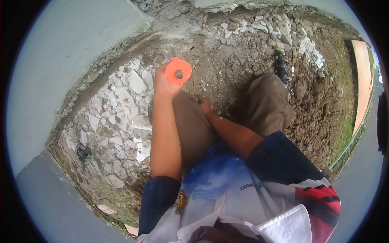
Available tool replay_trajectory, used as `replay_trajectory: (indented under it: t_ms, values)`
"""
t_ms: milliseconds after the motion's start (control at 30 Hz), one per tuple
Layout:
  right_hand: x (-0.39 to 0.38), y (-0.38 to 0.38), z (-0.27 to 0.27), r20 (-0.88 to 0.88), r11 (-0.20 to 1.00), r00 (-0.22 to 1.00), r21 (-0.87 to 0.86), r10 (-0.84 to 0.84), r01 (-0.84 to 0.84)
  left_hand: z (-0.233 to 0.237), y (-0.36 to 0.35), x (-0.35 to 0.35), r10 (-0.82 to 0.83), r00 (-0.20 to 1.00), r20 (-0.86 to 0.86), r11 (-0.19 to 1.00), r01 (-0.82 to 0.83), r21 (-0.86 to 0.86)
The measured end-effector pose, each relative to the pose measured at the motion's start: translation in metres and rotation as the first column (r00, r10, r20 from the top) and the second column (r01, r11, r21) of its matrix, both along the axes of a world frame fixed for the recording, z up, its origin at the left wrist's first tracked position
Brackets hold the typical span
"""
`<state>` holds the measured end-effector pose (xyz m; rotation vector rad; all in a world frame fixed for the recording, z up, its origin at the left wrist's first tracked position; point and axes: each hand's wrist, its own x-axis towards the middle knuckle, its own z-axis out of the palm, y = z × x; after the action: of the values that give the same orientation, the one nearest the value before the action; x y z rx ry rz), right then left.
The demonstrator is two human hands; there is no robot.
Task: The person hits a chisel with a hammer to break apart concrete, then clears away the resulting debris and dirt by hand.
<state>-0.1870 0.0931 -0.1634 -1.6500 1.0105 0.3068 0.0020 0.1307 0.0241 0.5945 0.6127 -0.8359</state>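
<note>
My left hand point(165, 84) is closed around a chisel with a round orange hand guard point(172, 75). I look down on its metal striking end point(178, 74), so the guard hides the shaft and the tip. Between my bent knees, my right hand point(205, 105) sits low beside the left thigh, with its fingers curled. What lies in those fingers, if anything, is hidden from this angle. Bare dirt point(214, 60) and pale rubble point(137, 82) surround both hands.
Broken plaster and concrete pieces point(119, 101) are heaped along the grey wall point(77, 44). A black pipe point(281, 67) pokes out of the soil beyond my right knee. Loose brown earth point(316, 113) lies to the right, with a wooden board point(362, 81) at the edge.
</note>
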Motion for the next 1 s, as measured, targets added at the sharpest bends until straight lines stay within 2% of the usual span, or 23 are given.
replay_trajectory:
  t_ms: [33,67,100,167,233,267,300,333,367,433,467,500,533,567,600,633,733,767,867,933,1000]
  values:
    - [0.004,-0.006,0.006,0.030,0.965,0.989,0.223,-0.147,0.137,0.000,-0.003,0.002,-0.007,1.000,0.013,1.000,0.007,0.007]
    - [0.006,-0.013,0.016,0.024,0.865,0.958,0.437,-0.287,0.249,0.000,-0.004,0.003,-0.009,1.000,0.001,1.000,0.009,-0.003]
    - [0.008,-0.024,0.026,-0.032,0.758,0.954,0.600,-0.298,0.257,0.000,-0.004,0.002,-0.010,1.000,-0.015,1.000,0.010,-0.010]
    - [0.028,-0.058,0.059,-0.140,0.455,0.952,0.853,-0.274,0.256,0.001,-0.003,0.004,-0.002,1.000,-0.009,1.000,0.002,-0.007]
    - [0.051,-0.083,0.094,0.058,0.357,0.890,0.926,-0.452,0.121,0.000,0.000,0.000,-0.010,1.000,0.010,1.000,0.010,0.024]
    - [0.063,-0.113,0.068,0.170,0.236,0.869,0.970,-0.465,-0.063,0.000,0.000,0.000,-0.027,0.998,0.051,0.999,0.026,0.030]
    - [0.077,-0.135,0.111,0.025,0.055,0.740,0.998,-0.673,0.016,0.000,-0.001,0.000,-0.041,0.995,0.090,0.999,0.038,0.034]
    - [0.082,-0.153,0.172,0.063,0.017,0.539,0.996,-0.840,-0.091,0.000,-0.001,-0.001,-0.050,0.991,0.124,0.998,0.046,0.039]
    - [0.083,-0.164,0.208,0.068,0.007,0.300,0.980,-0.951,-0.201,0.000,-0.001,-0.002,-0.024,0.997,0.075,0.999,0.022,0.028]
    - [0.092,-0.181,0.180,0.134,0.139,0.260,0.990,-0.956,-0.001,0.006,-0.004,-0.001,0.014,1.000,-0.021,1.000,-0.014,0.008]
    - [0.096,-0.188,0.161,0.177,0.204,0.238,0.974,-0.955,0.096,0.012,-0.006,-0.001,0.001,1.000,-0.011,0.999,-0.001,0.033]
    - [0.103,-0.172,0.132,0.257,0.472,0.555,0.834,-0.791,0.286,0.018,-0.008,-0.004,-0.010,1.000,0.001,0.998,0.010,0.056]
    - [0.112,-0.151,0.109,0.296,0.733,0.792,0.628,-0.534,0.260,0.021,-0.010,-0.004,-0.016,1.000,0.012,0.997,0.014,0.080]
    - [0.115,-0.126,0.082,0.213,0.913,0.950,0.387,-0.229,0.133,0.017,-0.008,-0.003,-0.024,0.999,0.042,0.999,0.022,0.050]
    - [0.114,-0.102,0.033,0.331,0.993,0.936,-0.066,0.117,-0.101,0.008,-0.004,-0.001,-0.030,0.997,0.067,0.999,0.028,0.023]
    - [0.111,-0.086,-0.002,0.277,0.810,0.837,-0.511,0.472,-0.288,0.000,0.000,-0.001,-0.030,0.996,0.089,1.000,0.030,-0.003]
    - [0.067,-0.050,0.014,0.123,0.685,0.785,-0.583,0.607,-0.438,-0.005,0.004,0.002,0.001,1.000,0.008,0.999,-0.001,-0.042]
    - [0.053,-0.050,0.030,0.097,0.737,0.797,-0.460,0.597,-0.496,0.002,0.001,0.001,-0.012,1.000,0.026,0.999,0.012,0.033]
    - [-0.009,-0.045,0.021,0.029,0.536,0.636,-0.566,0.771,-0.626,0.000,-0.008,0.005,0.022,1.000,-0.012,1.000,-0.023,-0.020]
    - [-0.008,-0.056,0.009,0.144,0.713,0.701,-0.223,0.699,-0.665,0.001,-0.008,0.006,0.012,1.000,-0.013,1.000,-0.012,0.008]
    - [-0.021,-0.052,0.011,0.031,0.898,0.901,-0.103,0.433,-0.428,0.003,-0.006,-0.001,0.006,1.000,-0.023,0.999,-0.005,0.044]
